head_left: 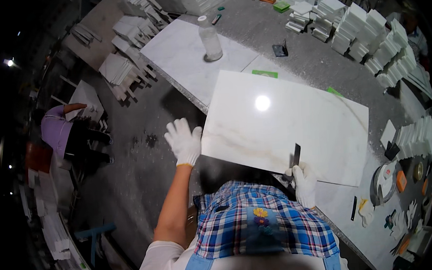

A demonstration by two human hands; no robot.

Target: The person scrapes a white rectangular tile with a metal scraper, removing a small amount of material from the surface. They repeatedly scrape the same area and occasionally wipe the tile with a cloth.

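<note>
A large white slab with faint beige veining [275,126] lies at an angle on the bench, a bright light reflected in its surface. My left hand [184,143], in a white knitted glove, is beside the slab's left edge with its fingers spread. Whether it touches that edge I cannot tell. My right hand [304,181], also gloved, is closed round a dark flat blade-like tool [297,155] at the slab's near edge. The tool's upper part sticks up from my fingers over the slab; its lower part is mostly hidden by the hand.
A clear bottle [211,41] stands on the bench beyond the slab. Green pieces [264,74] show at its far edge. Stacked white tiles [358,30] line the far right; a tape roll [383,183] and a black strip [354,208] lie near right. Another person [60,132] bends over at left.
</note>
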